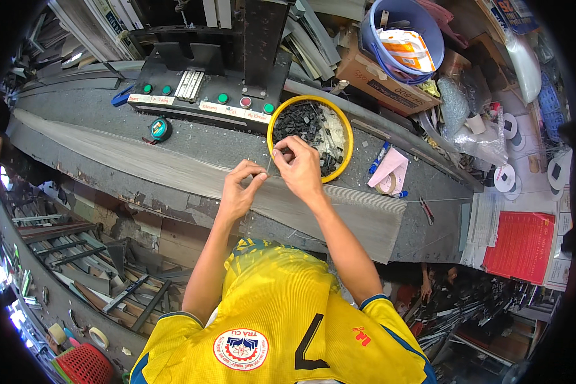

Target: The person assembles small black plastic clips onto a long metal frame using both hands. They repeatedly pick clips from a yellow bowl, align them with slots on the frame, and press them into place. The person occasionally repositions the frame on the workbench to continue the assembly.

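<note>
My left hand (237,192) is closed in a pinch over the bench, thumb against fingertips, on a thin cord (269,164). Close beside it, my right hand (299,168) pinches the same cord a little higher; whether a small part is also between its fingertips I cannot make out. Below both hands a long strip of grey pleated mesh (173,168) lies along the bench. Just beyond my right hand stands a yellow-rimmed basin (347,121) with many small black plastic pieces (296,121) and a heap of whitish ones (333,126).
A machine panel (192,102) with green and red buttons stands behind the bench (230,144). On the bench lie a tape measure (160,129), a pink paper (390,168), blue markers (379,157) and pliers (427,211). A blue bucket (368,38) and cardboard box (365,73) stand at back right.
</note>
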Demonstrator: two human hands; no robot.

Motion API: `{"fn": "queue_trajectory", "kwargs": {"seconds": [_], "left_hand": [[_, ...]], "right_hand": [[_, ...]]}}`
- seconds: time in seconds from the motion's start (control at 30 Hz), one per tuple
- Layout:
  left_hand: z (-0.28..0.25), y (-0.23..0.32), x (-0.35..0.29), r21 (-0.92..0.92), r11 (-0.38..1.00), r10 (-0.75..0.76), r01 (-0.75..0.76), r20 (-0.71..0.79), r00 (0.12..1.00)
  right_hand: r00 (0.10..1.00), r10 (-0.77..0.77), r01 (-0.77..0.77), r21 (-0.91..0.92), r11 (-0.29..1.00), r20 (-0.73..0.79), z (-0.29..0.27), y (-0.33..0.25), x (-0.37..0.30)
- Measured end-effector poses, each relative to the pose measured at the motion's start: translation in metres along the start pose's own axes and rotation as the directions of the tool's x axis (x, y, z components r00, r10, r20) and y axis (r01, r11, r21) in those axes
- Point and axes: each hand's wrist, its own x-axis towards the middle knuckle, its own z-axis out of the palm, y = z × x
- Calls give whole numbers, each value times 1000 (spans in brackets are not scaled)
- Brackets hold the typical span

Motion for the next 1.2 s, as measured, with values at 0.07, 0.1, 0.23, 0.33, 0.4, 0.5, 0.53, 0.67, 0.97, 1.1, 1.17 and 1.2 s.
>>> {"fn": "queue_trajectory", "kwargs": {"seconds": [0.07, 0.1, 0.23, 0.33, 0.4, 0.5, 0.53, 0.67, 0.97, 1.1, 1.17, 1.2], "left_hand": [[-4, -6, -4, -200, 975, -113, 96, -73, 991], [-4, -9, -5, -249, 965, -118, 88, -111, 987], [-11, -10, -2, -72, 995, -88, 74, -212, 973], [-18, -5, 0, 72, 997, -16, 27, -150, 988], [-22, -1, 4, 56, 998, -21, 24, -60, 998], [-29, 6, 10, -11, 995, -101, 102, 81, 992], [-31, 8, 11, -30, 991, -123, 127, 117, 985], [-39, 16, 11, 21, 974, -225, 227, 239, 945], [-33, 10, 1, -160, 945, -260, 284, 158, 953], [-32, -5, -2, -321, 915, -208, 245, 147, 967], [-28, -10, -5, -494, 821, -245, 286, 147, 958], [-26, -12, -6, -503, 815, -269, 287, 110, 957]], "right_hand": [[999, 31, -31, -13, 999, 10, 14, 5, -9], [998, 57, -57, -18, 998, 16, 22, 5, -15], [995, -87, 87, -13, 996, 42, 41, -11, -47], [986, -163, 164, -83, 983, 26, 31, -22, -46], [950, -311, 313, -135, 940, 36, 19, -24, -34], [945, -318, 324, -77, 943, 81, 7, -25, -24], [962, -250, 254, -21, 967, 105, 5, -25, -24], [976, -131, 117, 82, 990, 177, 4, -21, -27], [969, -79, 39, 174, 984, 232, 5, -13, -16], [960, -191, 165, 135, 977, 207, 5, -8, -16], [946, -297, 282, 116, 952, 132, 13, -7, -19], [941, -325, 320, 72, 945, 90, 17, -6, -21]]}}
